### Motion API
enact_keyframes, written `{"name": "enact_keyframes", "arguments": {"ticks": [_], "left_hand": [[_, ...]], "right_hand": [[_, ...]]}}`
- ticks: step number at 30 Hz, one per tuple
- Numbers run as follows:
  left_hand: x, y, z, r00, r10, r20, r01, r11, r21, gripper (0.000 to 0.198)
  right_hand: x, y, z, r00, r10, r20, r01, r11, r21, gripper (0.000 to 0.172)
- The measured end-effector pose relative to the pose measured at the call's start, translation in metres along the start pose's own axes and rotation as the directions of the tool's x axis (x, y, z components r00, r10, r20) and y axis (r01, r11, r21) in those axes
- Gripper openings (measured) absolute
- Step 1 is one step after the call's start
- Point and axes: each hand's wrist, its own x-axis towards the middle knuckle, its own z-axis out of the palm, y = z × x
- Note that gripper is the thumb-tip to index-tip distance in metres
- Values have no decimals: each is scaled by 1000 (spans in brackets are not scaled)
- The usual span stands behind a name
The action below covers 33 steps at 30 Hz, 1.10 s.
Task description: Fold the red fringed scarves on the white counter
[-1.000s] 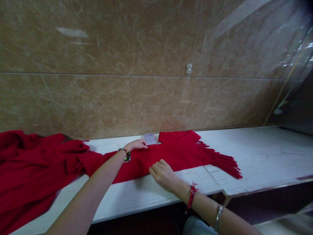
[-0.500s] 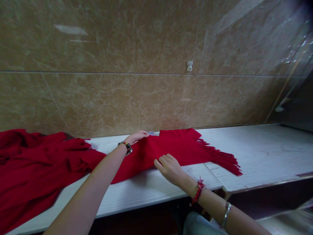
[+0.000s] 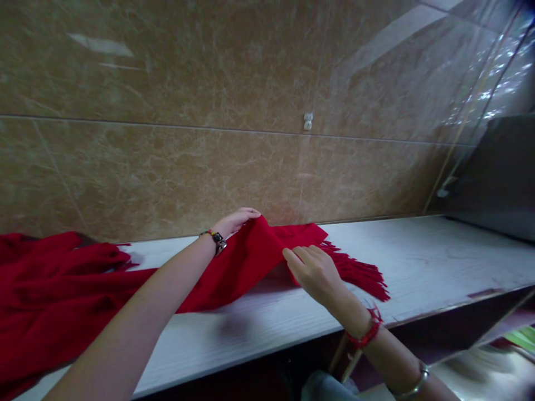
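Observation:
A red fringed scarf (image 3: 246,267) stretches along a white wood-grain surface (image 3: 422,250). My left hand (image 3: 237,220) pinches its far edge, close to the wall, and lifts it into a peak. On the near edge, my right hand (image 3: 315,273) is closed with thumb and fingers round the cloth. Between the hands the fabric is raised, its underside partly off the surface. The tasselled end (image 3: 359,273) lies flat to the right, partly behind my right hand. Toward the left, the red cloth is bunched in loose folds, partly hidden by my left forearm.
Brown marble-look tiles (image 3: 188,178) rise directly behind the surface. A small white cat-shaped piece (image 3: 308,121) is stuck on them. At the far right stands a dark grey panel (image 3: 497,178). Dark open space lies below the surface's front edge.
Both hands have raised the scarf's middle higher off the surface. My right hand has moved right along the near edge. The view has shifted, and the tasselled end appears farther left.

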Motion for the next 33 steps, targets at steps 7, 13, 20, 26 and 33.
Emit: {"name": "enact_keyframes", "arguments": {"ticks": [7, 13, 20, 26, 33], "left_hand": [[57, 32, 60, 993, 117, 11, -118, 991, 66, 13], [96, 26, 119, 981, 166, 97, -182, 964, 193, 18], [125, -9, 158, 969, 177, 175, -234, 885, 403, 15], [128, -24, 175, 951, 213, 223, -302, 789, 535, 14], [128, -26, 184, 947, 234, 221, -322, 714, 622, 17]], "right_hand": [[-30, 57, -6, 988, 147, 45, -143, 986, -83, 20], [-72, 90, 3, 928, 283, 241, -264, 958, -110, 20], [-112, 106, 31, 738, 366, 567, -377, 920, -105, 17], [-121, 109, 36, 660, 372, 653, -413, 905, -98, 17], [-123, 111, 34, 594, 401, 698, -467, 878, -107, 18]]}}
